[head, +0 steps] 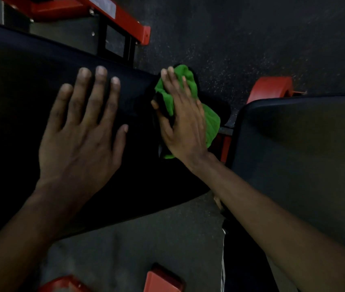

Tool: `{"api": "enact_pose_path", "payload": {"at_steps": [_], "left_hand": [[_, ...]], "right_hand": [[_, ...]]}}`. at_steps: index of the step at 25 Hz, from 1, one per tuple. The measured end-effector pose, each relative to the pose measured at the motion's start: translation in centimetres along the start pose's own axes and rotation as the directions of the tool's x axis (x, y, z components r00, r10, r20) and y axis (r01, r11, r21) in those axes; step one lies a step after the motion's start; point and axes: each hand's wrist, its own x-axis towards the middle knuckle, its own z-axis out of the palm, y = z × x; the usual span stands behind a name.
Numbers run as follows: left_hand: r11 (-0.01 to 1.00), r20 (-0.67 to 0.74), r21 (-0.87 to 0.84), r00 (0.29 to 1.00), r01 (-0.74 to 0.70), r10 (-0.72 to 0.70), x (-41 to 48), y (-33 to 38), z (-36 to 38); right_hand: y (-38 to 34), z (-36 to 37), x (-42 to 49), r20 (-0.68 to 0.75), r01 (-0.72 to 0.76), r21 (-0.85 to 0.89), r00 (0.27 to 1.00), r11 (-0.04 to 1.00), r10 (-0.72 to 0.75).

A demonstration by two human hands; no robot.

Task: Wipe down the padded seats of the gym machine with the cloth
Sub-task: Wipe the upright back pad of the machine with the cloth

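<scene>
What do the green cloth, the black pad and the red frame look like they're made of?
Cloth: soft fabric, probably microfibre, matte, bunched in folds. Pad: likely vinyl over padding, smooth with a faint sheen. Frame: painted metal by its square edges and bolts.

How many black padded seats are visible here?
2. The left black padded seat lies under the green cloth; the right black padded seat stands apart. Others may be hidden.

Crumpled green cloth on the end of a long black padded seat (another dark pad nearby).
</scene>
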Motion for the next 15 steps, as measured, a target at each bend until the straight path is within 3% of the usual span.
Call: {"api": "enact_pose_path", "payload": {"at_steps": [7, 11, 15], "left_hand": [[0.998, -0.009, 0.058, 1.0, -0.022, 0.023, 0.2, 0.3, 0.5], [0.998, -0.02, 0.061, 1.0, -0.021, 0.022, 0.2, 0.4, 0.5], [0.999, -0.031, 0.049, 0.999, -0.021, 0.023, 0.3, 0.4, 0.5]], "right_hand": [[2.8, 0.4, -7.2, 0.126, 0.026, -0.08, 0.992, 0.996, -0.015], [1.0, 0.6, -4.9, 0.041, -0.001, 0.001, 0.999, 1.0, 0.001], [-1.2, 0.4, -0.8, -0.006, 0.111, 0.009, 0.994, 0.994, -0.111]]}}
